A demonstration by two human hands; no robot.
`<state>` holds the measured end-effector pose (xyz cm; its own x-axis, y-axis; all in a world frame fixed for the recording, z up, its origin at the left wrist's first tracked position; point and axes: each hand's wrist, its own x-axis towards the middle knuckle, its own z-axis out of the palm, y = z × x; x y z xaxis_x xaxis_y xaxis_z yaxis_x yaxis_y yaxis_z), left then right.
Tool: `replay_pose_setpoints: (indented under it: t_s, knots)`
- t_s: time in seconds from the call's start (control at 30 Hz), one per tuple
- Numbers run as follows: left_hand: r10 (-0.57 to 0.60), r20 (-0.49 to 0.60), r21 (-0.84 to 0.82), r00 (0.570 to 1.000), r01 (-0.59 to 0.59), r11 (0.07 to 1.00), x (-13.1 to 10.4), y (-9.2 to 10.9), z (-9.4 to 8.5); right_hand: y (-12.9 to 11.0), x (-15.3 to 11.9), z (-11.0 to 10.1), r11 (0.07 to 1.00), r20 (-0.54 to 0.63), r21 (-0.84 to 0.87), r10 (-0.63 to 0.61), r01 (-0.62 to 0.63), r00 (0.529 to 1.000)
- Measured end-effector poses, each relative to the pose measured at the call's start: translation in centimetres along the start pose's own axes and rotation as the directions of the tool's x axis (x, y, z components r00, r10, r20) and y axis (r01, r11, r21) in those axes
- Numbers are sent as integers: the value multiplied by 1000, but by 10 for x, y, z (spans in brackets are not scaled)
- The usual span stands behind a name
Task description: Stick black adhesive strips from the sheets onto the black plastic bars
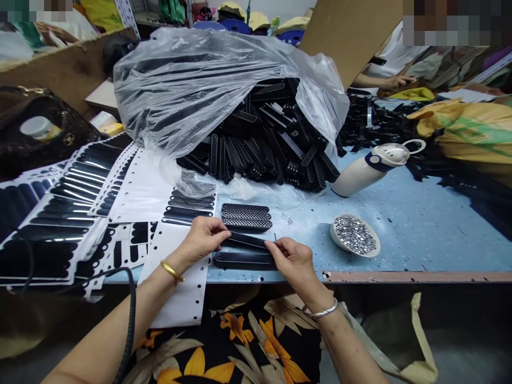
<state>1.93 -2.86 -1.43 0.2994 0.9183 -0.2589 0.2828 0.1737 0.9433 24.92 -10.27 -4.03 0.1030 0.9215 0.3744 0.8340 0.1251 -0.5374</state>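
Both of my hands pinch a thin black sticker strip (248,240) by its two ends, stretched level just above the table. My left hand (205,234) has the left end between thumb and fingertips. The right end is pinched in my right hand (294,261). Beneath the strip lies a smooth black plastic bar (244,260), its right end partly covered by my right hand. Behind it, several black bars with a mesh pattern (246,217) sit side by side. A white sheet of black strips (188,207) lies beside my left hand, with white backing paper (174,272) hanging over the edge.
A clear plastic bag (172,90) spills many black bars (264,138) across the back. To the right stand a bowl of small silvery pieces (355,234) and a tilted white bottle (360,173). Sticker sheets (48,229) cover the left. Another person's hand (400,81) shows at far right.
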Motion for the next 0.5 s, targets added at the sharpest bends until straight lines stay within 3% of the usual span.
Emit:
replay_pose_setpoints:
  t_s: [0.2, 0.33, 0.5]
  knots:
    - [-67, 34, -23, 997, 68, 997, 2, -2, -2, 2, 6, -1, 994, 2, -82, -66, 66, 998]
    - [-24, 60, -19, 998, 25, 1000, 4, -4, -1, -6, 15, -3, 987, 24, -110, -119, 121, 993]
    - [12, 55, -18, 998, -11, 1000, 5, -5, -1, -17, 27, 16, 988, 131, 29, -151, 148, 980]
